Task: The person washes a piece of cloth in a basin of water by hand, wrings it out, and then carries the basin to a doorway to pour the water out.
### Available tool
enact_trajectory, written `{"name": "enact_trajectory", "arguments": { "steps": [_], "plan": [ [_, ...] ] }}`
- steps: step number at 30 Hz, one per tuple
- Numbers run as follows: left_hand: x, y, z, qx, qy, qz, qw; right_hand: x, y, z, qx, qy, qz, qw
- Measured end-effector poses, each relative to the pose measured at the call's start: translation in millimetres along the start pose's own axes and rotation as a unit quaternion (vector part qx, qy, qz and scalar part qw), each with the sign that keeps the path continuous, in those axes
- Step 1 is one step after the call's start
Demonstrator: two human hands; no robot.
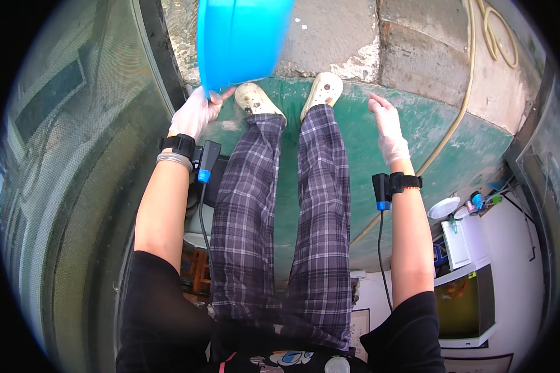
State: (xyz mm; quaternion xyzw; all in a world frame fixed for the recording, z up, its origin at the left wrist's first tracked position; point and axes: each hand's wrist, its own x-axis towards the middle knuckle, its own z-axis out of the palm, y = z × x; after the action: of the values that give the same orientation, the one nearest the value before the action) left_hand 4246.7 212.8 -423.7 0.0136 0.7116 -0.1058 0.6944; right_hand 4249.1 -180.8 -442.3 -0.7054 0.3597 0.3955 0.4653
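Note:
A blue plastic basin [242, 39] hangs at the top of the view, tilted on its side and cut off by the picture's edge. Its near rim is gripped by my left hand [198, 112], which wears a thin clear glove; the index finger points out along the basin's lower edge. Out to the right, my right hand [388, 126], also gloved, hovers over the green floor [287, 186] with nothing in it. Its fingers are loosely extended. Below and between the hands are cream clogs [324, 93] and plaid trousers [324, 186].
A mesh screen door [98, 116] stands close on the left. Past the green floor lies a step down or edge to grey stone paving [333, 37]. A yellowish hose [448, 135] runs along the right side. Shelving with a white cabinet [456, 242] is at lower right.

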Motion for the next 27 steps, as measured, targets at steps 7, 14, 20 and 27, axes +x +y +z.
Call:
{"name": "enact_trajectory", "arguments": {
  "steps": [7, 14, 20, 27],
  "plan": [
    [6.5, 28.3, -5.2, 0.216, -0.061, 0.132, 0.965, -19.6, 3.4, -6.3, -0.005, 0.006, -0.004, 1.000],
    [-48.4, 14.8, -11.3, 0.531, -0.023, 0.385, 0.755, -71.9, 69.9, -90.3, 0.010, 0.063, -0.014, 0.998],
    [-181.4, -12.9, -58.3, 0.380, 0.003, 0.435, 0.816, -187.2, 53.8, -118.3, 0.033, 0.102, -0.076, 0.991],
    [-374.8, -108.4, -93.9, 0.365, -0.138, 0.535, 0.750, -388.8, -61.9, -104.9, 0.351, -0.179, -0.151, 0.907]
  ]
}}
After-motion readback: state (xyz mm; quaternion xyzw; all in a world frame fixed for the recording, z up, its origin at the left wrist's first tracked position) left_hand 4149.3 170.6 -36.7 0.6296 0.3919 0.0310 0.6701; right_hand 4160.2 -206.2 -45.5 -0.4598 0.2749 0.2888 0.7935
